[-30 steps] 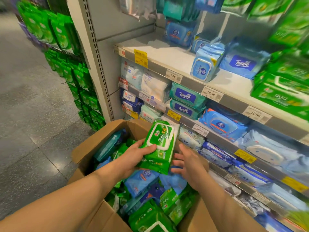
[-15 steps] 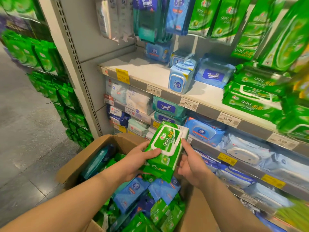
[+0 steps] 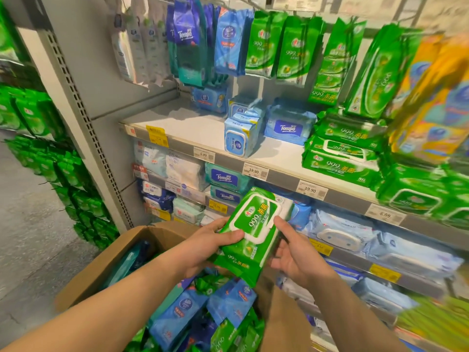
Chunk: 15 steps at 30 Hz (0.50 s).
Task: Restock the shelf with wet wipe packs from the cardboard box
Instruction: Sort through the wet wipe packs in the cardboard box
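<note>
A green wet wipe pack (image 3: 253, 229) with a white lid is held above the open cardboard box (image 3: 119, 260). My left hand (image 3: 205, 246) grips its left edge, thumb on the white lid. My right hand (image 3: 294, 252) grips its right side, thumb on the lid's edge and fingers underneath. The box holds several blue and green packs (image 3: 203, 308). The grey shelf (image 3: 200, 128) at chest height carries matching green packs (image 3: 337, 158) stacked at the right, with blue packs (image 3: 241, 133) in the middle.
Lower shelves (image 3: 337, 199) hold blue and white packs behind price tags. Hanging green and blue packs (image 3: 266, 44) fill pegs above the shelf. A perforated upright (image 3: 83, 118) and a side display of green packs (image 3: 50, 174) stand at the left, beside grey floor.
My right hand has closed onto the pack, so both hands now hold it. The pack has risen from the box toward the shelves, and my view has tilted upward.
</note>
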Tool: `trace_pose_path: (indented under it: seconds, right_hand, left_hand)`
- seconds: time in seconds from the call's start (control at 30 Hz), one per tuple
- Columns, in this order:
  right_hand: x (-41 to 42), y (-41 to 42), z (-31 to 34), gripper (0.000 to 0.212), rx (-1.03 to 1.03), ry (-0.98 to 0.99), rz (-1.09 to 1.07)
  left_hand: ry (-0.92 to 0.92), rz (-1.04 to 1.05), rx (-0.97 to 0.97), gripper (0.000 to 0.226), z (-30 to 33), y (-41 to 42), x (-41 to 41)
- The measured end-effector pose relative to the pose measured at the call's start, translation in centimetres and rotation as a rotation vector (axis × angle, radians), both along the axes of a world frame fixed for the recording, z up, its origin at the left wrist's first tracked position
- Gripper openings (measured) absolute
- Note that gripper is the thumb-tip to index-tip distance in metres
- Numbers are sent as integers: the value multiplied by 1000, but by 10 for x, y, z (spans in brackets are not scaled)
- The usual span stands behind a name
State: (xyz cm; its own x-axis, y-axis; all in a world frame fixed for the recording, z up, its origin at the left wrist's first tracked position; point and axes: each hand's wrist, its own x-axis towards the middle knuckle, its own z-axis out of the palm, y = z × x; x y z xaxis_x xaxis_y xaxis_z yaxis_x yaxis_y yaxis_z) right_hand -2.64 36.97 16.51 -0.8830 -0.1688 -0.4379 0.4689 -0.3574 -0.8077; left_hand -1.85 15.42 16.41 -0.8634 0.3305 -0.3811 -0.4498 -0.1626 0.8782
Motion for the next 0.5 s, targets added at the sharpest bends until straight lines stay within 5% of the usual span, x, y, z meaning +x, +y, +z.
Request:
trace_pose_path:
  seconds: [0.37, 0.5]
  right_hand:
    - [-11, 42, 29, 24, -39, 64, -216]
    - [-18, 55, 41, 25, -124, 110, -308]
  left_hand:
    - [-3, 14, 90, 72, 21, 41, -41]
    - [-44, 108, 285, 44, 33, 59, -53]
